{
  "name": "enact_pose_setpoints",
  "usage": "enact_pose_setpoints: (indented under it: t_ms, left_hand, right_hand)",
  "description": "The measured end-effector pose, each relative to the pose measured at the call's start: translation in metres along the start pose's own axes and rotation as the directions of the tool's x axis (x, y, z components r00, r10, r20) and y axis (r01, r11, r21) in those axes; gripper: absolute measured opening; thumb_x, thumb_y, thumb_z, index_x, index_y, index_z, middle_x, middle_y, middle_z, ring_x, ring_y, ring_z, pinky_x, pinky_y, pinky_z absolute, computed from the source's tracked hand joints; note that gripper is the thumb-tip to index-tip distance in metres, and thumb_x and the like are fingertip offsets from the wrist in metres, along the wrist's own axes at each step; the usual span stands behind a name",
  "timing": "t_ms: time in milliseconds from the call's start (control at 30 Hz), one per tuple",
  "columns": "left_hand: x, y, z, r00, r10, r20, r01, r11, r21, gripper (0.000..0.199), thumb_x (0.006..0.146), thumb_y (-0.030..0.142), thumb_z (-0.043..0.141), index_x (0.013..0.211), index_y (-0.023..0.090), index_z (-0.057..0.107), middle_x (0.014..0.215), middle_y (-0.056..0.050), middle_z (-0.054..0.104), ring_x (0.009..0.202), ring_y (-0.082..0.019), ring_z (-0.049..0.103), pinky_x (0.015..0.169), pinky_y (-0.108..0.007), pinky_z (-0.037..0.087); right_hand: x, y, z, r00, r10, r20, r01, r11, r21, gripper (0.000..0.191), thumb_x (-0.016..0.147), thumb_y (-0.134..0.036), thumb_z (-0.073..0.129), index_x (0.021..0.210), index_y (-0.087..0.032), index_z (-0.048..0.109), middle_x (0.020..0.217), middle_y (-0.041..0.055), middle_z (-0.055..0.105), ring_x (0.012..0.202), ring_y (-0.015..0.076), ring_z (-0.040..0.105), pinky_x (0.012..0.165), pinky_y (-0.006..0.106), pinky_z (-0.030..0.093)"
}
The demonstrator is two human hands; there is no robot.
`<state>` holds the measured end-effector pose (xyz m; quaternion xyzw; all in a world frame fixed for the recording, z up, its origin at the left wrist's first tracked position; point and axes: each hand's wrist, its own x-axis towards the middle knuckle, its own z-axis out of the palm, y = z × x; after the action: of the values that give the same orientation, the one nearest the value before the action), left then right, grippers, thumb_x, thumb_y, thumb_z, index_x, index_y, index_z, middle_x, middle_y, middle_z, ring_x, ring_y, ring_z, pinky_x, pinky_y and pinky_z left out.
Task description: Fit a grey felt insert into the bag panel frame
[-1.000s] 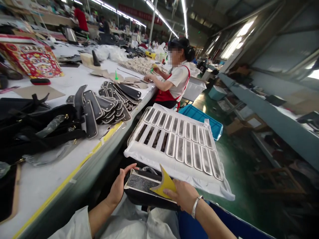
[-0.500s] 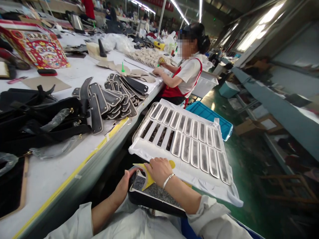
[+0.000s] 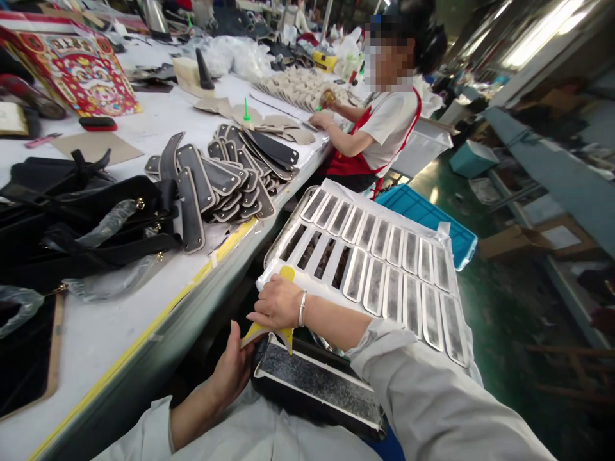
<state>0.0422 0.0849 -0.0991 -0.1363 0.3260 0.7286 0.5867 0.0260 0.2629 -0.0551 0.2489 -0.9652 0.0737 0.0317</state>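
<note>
On my lap lies a black, box-shaped bag body [image 3: 317, 378], its long grey speckled face up between white edge strips. My left hand [image 3: 233, 358] grips its near-left end, thumb raised and the other fingers partly hidden. My right hand [image 3: 278, 302] is closed around a yellow, flat scraper-like tool [image 3: 287, 274]. The rounded end of this tool sticks out above my knuckles, and its wide, curved end sits at the bag's left end, close to my left fingers. Just beyond is a white-covered board [image 3: 283, 267] bearing two rows of grey strips with white borders [image 3: 373, 285].
To the left, a long white table [image 3: 120, 326] holds black bags [image 3: 86, 237] with plastic-wrapped handles and a pile of dark strap pieces [image 3: 225, 176]. A co-worker [image 3: 389, 128] in a red apron sits at its edge. A blue crate [image 3: 427, 221] stands behind the board.
My right hand has moved left with the yellow tool, from over the grey face to the bag's left end, uncovering more of that face. The camera view has shifted slightly.
</note>
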Motion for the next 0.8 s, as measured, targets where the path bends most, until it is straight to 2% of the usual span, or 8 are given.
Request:
enact_pose_setpoints:
  t_ms: [67,133,233,300,500,700,800]
  left_hand:
    - [0.000,-0.003,-0.002,0.997,0.027,-0.067,-0.024,0.999,0.049,0.064,0.087,0.060,0.033,0.113,0.010,0.062,0.106,-0.012,0.068,0.112,-0.029,0.055,0.104,-0.041,0.034]
    - [0.001,-0.008,-0.005,0.990,0.115,-0.084,-0.101,0.984,0.149,0.056,0.087,0.054,0.039,0.113,0.010,0.062,0.107,-0.011,0.068,0.113,-0.029,0.054,0.105,-0.040,0.034]
    - [0.003,-0.013,-0.014,0.958,0.271,-0.098,-0.227,0.919,0.324,0.049,0.086,0.051,0.046,0.111,0.013,0.063,0.110,-0.007,0.067,0.117,-0.027,0.051,0.108,-0.037,0.029]
    - [0.004,-0.016,-0.020,0.935,0.330,-0.129,-0.252,0.876,0.412,0.047,0.083,0.051,0.050,0.108,0.015,0.065,0.109,-0.005,0.068,0.118,-0.028,0.050,0.109,-0.037,0.027]
    - [0.003,-0.022,-0.025,0.926,0.350,-0.142,-0.247,0.845,0.474,0.046,0.083,0.051,0.049,0.104,0.014,0.067,0.107,-0.006,0.068,0.116,-0.030,0.052,0.104,-0.043,0.036]
    - [0.005,-0.026,-0.038,0.916,0.364,-0.169,-0.233,0.826,0.513,0.042,0.080,0.049,0.054,0.100,0.014,0.068,0.110,-0.008,0.067,0.119,-0.032,0.048,0.104,-0.045,0.036]
    - [0.003,-0.023,-0.038,0.911,0.371,-0.181,-0.223,0.811,0.541,0.041,0.078,0.049,0.056,0.097,0.013,0.068,0.109,-0.009,0.067,0.119,-0.033,0.048,0.103,-0.046,0.036]
  right_hand:
    - [0.003,0.002,0.002,0.998,-0.063,-0.018,0.063,0.998,0.017,0.054,0.091,-0.054,0.034,0.062,-0.019,0.064,0.060,0.0017,0.062,0.058,0.0149,0.050,0.063,0.034,0.024]
    - [0.003,0.002,0.003,0.993,-0.111,-0.024,0.112,0.993,0.026,0.055,0.091,-0.054,0.033,0.062,-0.019,0.064,0.060,0.0016,0.061,0.057,0.0148,0.049,0.063,0.034,0.024]
    - [0.001,0.003,0.004,0.989,-0.148,-0.031,0.149,0.988,0.035,0.056,0.091,-0.055,0.031,0.063,-0.019,0.063,0.061,0.0015,0.062,0.059,0.0150,0.049,0.064,0.033,0.025]
    - [0.000,0.003,0.005,0.987,-0.155,-0.046,0.157,0.987,0.046,0.056,0.091,-0.054,0.031,0.063,-0.019,0.063,0.062,0.0013,0.061,0.059,0.0149,0.049,0.065,0.033,0.026]
    - [-0.005,0.004,0.009,0.983,-0.162,-0.084,0.168,0.983,0.075,0.053,0.091,-0.054,0.034,0.062,-0.019,0.061,0.060,0.0017,0.059,0.058,0.0143,0.046,0.066,0.034,0.026]
    - [-0.009,0.002,0.006,0.985,-0.140,-0.097,0.149,0.985,0.092,0.051,0.091,-0.052,0.036,0.061,-0.018,0.061,0.057,0.0016,0.057,0.057,0.0138,0.044,0.063,0.033,0.024]
    - [-0.012,0.001,0.003,0.990,-0.117,-0.075,0.123,0.988,0.088,0.052,0.091,-0.051,0.035,0.061,-0.018,0.061,0.057,0.0016,0.057,0.057,0.0139,0.044,0.062,0.033,0.024]
